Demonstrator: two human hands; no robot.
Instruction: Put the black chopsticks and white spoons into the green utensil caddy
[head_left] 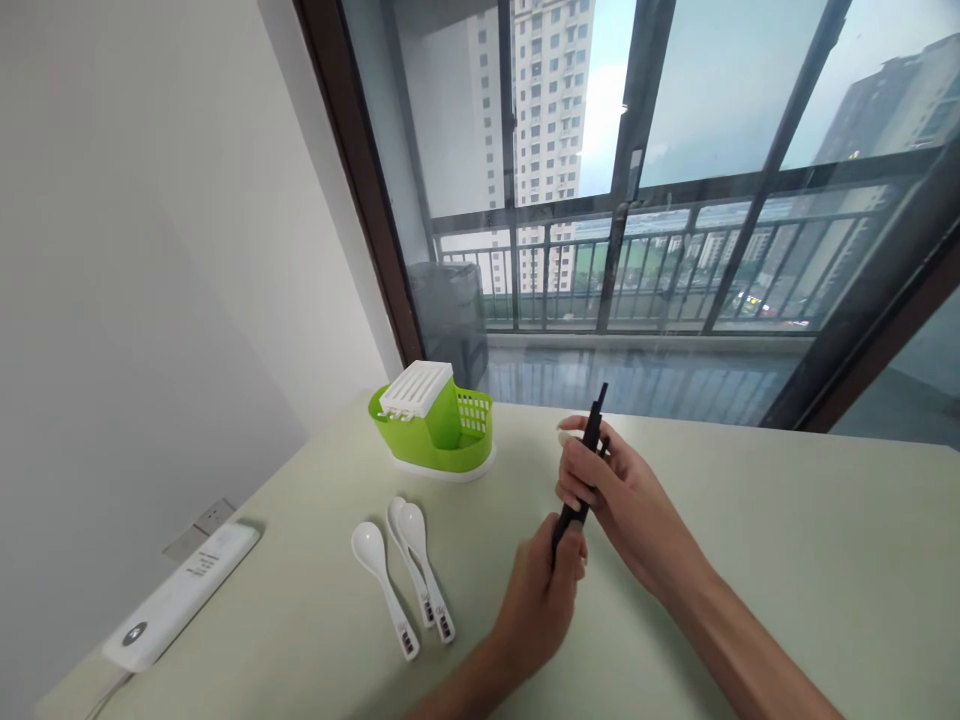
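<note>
Both hands hold a bundle of black chopsticks [594,424] upright above the pale table [787,560]. My right hand [619,495] wraps the middle of the sticks, and my left hand [541,590] grips their lower end. Left of the hands, three white soup spoons [409,570] lie side by side on the table, bowls pointing away from me. Behind them stands a green cutlery holder [442,425] with a white slotted insert.
A white power strip [180,597] lies at the table's left edge, close to a wall socket [199,525]. A white wall runs along the left. Large windows with a balcony railing stand just beyond the table's far edge.
</note>
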